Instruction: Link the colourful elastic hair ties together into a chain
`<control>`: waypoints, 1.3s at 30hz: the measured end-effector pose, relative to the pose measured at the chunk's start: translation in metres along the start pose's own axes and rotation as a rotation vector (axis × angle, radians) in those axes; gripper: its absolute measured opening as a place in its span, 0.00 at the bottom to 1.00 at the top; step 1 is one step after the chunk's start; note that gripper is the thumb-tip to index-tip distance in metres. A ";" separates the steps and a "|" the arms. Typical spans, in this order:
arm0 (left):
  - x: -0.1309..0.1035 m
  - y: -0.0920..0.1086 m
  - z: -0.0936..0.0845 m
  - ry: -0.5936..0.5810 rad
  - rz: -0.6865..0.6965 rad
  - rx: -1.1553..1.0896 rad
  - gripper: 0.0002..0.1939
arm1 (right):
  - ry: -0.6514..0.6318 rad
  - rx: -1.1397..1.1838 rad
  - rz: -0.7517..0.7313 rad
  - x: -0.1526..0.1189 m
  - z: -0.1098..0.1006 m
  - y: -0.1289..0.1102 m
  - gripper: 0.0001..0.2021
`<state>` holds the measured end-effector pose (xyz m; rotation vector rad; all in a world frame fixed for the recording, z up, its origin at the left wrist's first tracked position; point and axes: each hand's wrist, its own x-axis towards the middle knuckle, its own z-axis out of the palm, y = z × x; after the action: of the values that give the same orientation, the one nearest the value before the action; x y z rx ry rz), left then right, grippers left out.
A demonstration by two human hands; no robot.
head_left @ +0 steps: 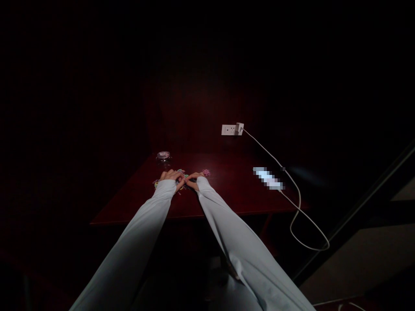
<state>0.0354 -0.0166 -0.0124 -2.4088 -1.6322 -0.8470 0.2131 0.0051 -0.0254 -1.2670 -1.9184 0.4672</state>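
Across the dark red tabletop (230, 194), small multicoloured pieces (156, 185) lie around and beneath the left hand (171, 176) and between it and the right hand (195, 177). Both hands' fingers are drawn narrow, tips close together; whether they grip a piece, I cannot tell. Just beyond the right hand sits a pink cluster (206, 172); a clear jar (164, 158) stands behind the left. Well to the right, a white cable (300, 198) links a wall-socket charger (239, 128) to a blurred bright device (268, 179), looping past the table's right edge. Broad tabletop separates device and right hand; sleeves (223, 216) cross the front edge.
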 end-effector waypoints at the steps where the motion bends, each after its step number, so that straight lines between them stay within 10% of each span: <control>1: 0.000 0.000 0.000 0.001 -0.003 -0.004 0.07 | -0.004 0.000 -0.006 0.000 0.000 0.000 0.05; 39: 0.002 -0.001 0.001 -0.017 -0.002 0.015 0.06 | 0.025 0.015 0.066 0.000 -0.003 -0.004 0.05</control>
<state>0.0355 -0.0140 -0.0127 -2.4118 -1.6412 -0.8139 0.2129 0.0029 -0.0207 -1.3240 -1.8539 0.4968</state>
